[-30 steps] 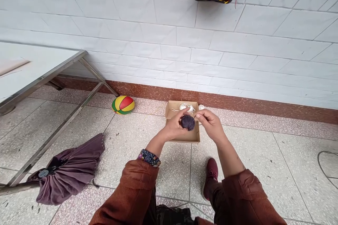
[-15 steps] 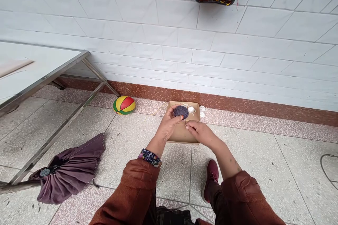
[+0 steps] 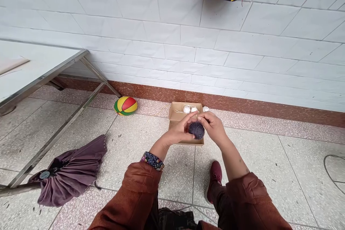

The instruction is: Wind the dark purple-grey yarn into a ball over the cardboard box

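Presumably for steadiness, the left hand [image 3: 178, 132] is cupping a round dark-purple yarn ball [image 3: 197, 130] above an open brown cardboard box [image 3: 175, 116] while the right hand [image 3: 215, 128] is seemingly pinching its strand [image 3: 197, 119].

Round, dark purple-grey yarn ball [image 3: 197, 130], strands closely wound, aloft at the left hand's [image 3: 180, 132] fingers

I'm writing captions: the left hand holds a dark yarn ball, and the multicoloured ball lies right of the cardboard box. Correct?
Not quite: the head view shows the multicoloured ball left of the cardboard box. The left hand does hold the dark yarn ball.
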Demonstrator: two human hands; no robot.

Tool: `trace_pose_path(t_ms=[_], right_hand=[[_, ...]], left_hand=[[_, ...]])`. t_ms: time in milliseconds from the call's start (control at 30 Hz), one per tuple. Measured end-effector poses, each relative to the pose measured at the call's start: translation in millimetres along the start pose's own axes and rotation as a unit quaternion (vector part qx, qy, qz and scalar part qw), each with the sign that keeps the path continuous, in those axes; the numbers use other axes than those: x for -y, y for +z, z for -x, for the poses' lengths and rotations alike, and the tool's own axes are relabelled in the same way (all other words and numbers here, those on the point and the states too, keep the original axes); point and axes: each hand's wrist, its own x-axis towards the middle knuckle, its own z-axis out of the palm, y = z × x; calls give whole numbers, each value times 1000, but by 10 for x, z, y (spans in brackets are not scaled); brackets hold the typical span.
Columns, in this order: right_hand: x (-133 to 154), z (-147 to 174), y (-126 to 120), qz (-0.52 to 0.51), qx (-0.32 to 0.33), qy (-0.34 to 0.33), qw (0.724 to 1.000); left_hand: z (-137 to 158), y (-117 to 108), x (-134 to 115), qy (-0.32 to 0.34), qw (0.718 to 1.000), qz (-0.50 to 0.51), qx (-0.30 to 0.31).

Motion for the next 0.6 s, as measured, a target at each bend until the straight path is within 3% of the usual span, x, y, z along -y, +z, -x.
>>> trace_pose_path(t_ms=[100, 200, 300, 467, 600], right_hand=[[-119, 9, 65, 29, 2, 55, 998], [-178, 33, 111, 63, 40, 78, 994], [-151, 58, 136, 67, 103, 60, 991], [69, 73, 105, 0, 197, -17, 980], [207, 46, 28, -61, 174, -29, 982]], left_hand=[[12, -1, -8, 37, 997, 63, -14], [-6, -41, 11, 53, 989, 107, -89], [-46, -92, 57, 45, 977, 119, -173], [-112, -148, 144, 34, 961, 5, -276], [-105, -156, 175, 38, 957, -81, -275]])
